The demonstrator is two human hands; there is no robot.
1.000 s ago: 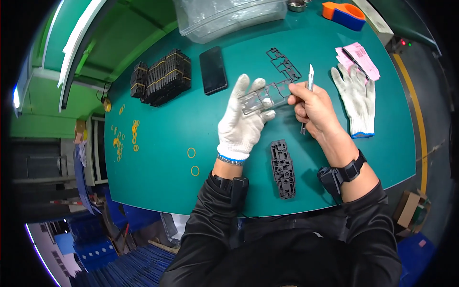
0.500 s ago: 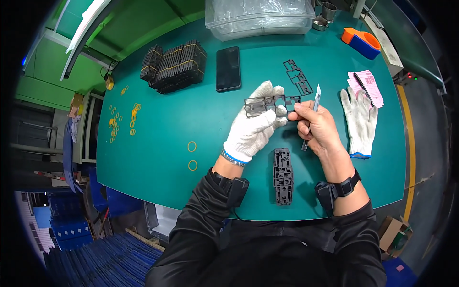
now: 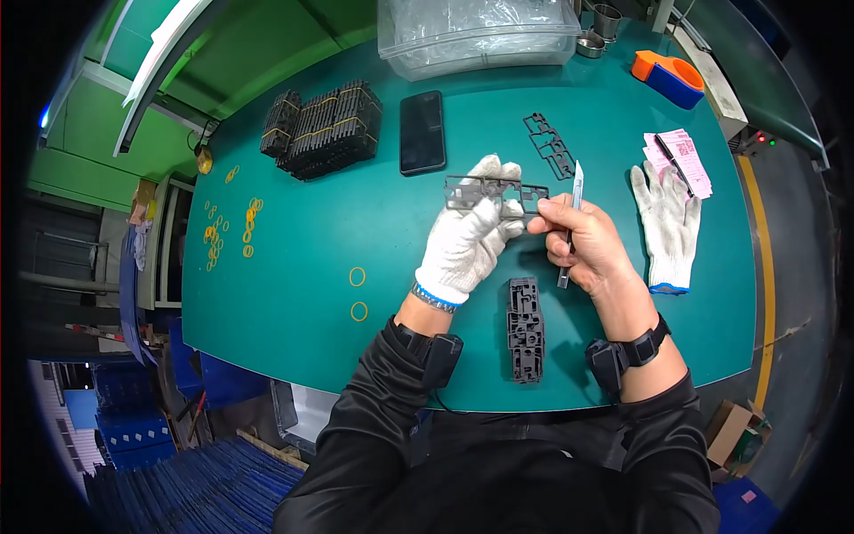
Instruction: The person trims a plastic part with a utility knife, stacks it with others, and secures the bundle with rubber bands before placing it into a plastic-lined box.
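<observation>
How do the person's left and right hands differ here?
The left hand wears a white glove; the right hand is bare. The left hand holds only a dark lattice frame, while the right hand also holds a slim knife. Both hold the frame.

- Green table [image 3: 285,329], carries all below
- Black phone [image 3: 422,133], flat on it (landmark)
- Black part stacks [image 3: 331,129] with yellow bands round them, just left of phone
- Yellow rubber bands [image 3: 251,224], loose scatter (count unclear), lower left of phone
- Two single rings [image 3: 358,269], apart, below phone toward person
- Clear plastic bin [image 3: 480,43], beyond phone, rightward
- Metal cups [image 3: 607,25], farther right of phone
- Thin black frame [image 3: 551,147], right of phone
- Black frame pile [image 3: 526,331], below right of phone
- White glove [image 3: 669,233], pink papers [image 3: 694,160], orange-and-blue ring holder [image 3: 674,86], far right of phone
</observation>
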